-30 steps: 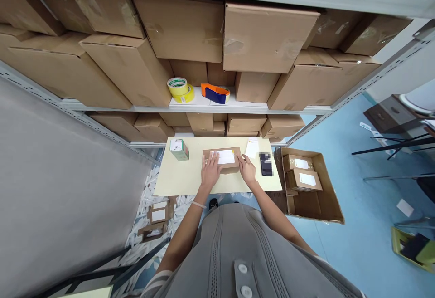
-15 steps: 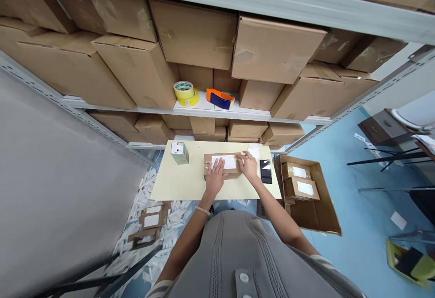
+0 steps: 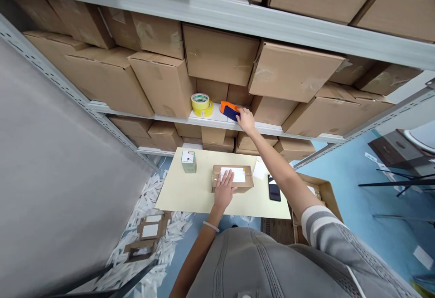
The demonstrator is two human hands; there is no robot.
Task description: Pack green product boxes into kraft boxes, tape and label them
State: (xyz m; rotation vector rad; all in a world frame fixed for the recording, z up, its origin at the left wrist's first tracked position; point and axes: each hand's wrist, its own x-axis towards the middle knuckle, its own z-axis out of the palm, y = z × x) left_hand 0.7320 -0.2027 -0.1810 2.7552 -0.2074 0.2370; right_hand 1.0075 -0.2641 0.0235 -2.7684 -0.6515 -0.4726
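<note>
My left hand [image 3: 224, 192] lies flat with its fingers spread on a small brown cardboard box [image 3: 249, 181], over the edge of the white label [image 3: 239, 174] on its top. My right hand [image 3: 246, 119] reaches up to the shelf, its fingers closed around the right end of an orange and dark-blue tape dispenser [image 3: 229, 110]. That end is hidden by the hand. The dispenser still rests on the shelf. Left of it sit stacked yellow tape rolls [image 3: 201, 104]. The box stands on a cream tabletop [image 3: 200, 198].
A small green-and-white carton [image 3: 189, 162] stands on the table's left, with a white paper slip [image 3: 260, 169] and a phone [image 3: 273, 188] on its right. Cardboard boxes fill the metal shelves [image 3: 217, 10]. A large open carton [image 3: 331, 198] is at right; paper strips [image 3: 149, 198] cover the floor at left.
My right hand has left the box's label and risen to the tape dispenser on the shelf. My left hand stays on the box. The view has tilted upward.
</note>
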